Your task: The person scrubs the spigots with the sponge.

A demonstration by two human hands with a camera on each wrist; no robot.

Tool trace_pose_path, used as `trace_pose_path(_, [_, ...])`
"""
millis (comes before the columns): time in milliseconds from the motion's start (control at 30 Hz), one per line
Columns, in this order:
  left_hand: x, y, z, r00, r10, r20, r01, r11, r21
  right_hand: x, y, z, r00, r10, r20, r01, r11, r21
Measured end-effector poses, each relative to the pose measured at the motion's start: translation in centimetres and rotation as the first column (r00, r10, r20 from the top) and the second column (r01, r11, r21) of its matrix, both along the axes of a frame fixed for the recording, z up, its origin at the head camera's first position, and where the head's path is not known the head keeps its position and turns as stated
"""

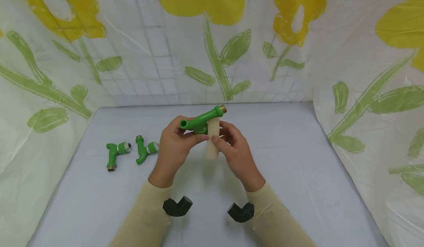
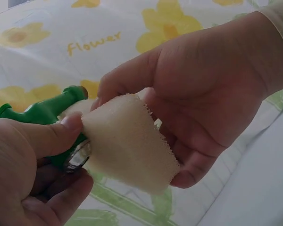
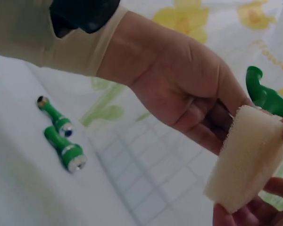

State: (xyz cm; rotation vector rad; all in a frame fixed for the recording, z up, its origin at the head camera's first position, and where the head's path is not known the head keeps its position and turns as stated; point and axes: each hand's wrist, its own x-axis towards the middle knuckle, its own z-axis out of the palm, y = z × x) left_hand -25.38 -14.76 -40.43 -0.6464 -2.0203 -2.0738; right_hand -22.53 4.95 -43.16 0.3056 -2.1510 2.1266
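My left hand (image 1: 173,145) holds a green faucet (image 1: 202,120) in front of me, above the table. Its brass threaded end points up to the right, and its open spout faces left. In the left wrist view a silver cap (image 2: 78,155) shows by the left fingers. My right hand (image 1: 238,153) grips a cream sponge (image 1: 212,152) between thumb and fingers. The sponge overlaps the faucet's body just below the threaded end, and the two thumb tips almost meet there. In the right wrist view the sponge (image 3: 247,157) hides much of the faucet (image 3: 269,100).
Two more green faucets, one on the far left (image 1: 113,156) and one beside it (image 1: 141,151), lie on the pale table (image 1: 82,203). A white sheet (image 1: 132,74) painted with yellow flowers hangs around the back and sides. Black devices (image 1: 177,206) sit on both sleeves.
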Motion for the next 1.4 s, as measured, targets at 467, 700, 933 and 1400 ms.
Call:
trace_pose_path(467, [-0.1, 0.1, -0.2, 0.998, 0.054, -0.014, -0.055, 0.995, -0.089, 0.0, 0.6, 0.5, 1.0, 0.027, -0.007, -0.026, 0.999, 0.027])
trace_pose_path(700, [0.1, 0.5, 0.0, 0.996, -0.081, 0.031, 0.082, 0.996, -0.035, -0.1, 1.2, 0.2, 0.998, -0.036, -0.05, 0.031, 0.994, -0.101])
trace_pose_path(933, [-0.1, 0.3, -0.3, 0.985, 0.09, 0.144, -0.088, 0.996, -0.017, 0.0, 0.9, 0.5, 0.993, 0.073, -0.097, -0.077, 0.996, -0.04])
trace_pose_path(1400, [0.3, 2.5, -0.1, 0.908, -0.089, 0.41, -0.133, 0.866, 0.482, 0.3, -1.2, -0.5, 0.95, -0.05, -0.309, 0.026, 0.996, -0.082])
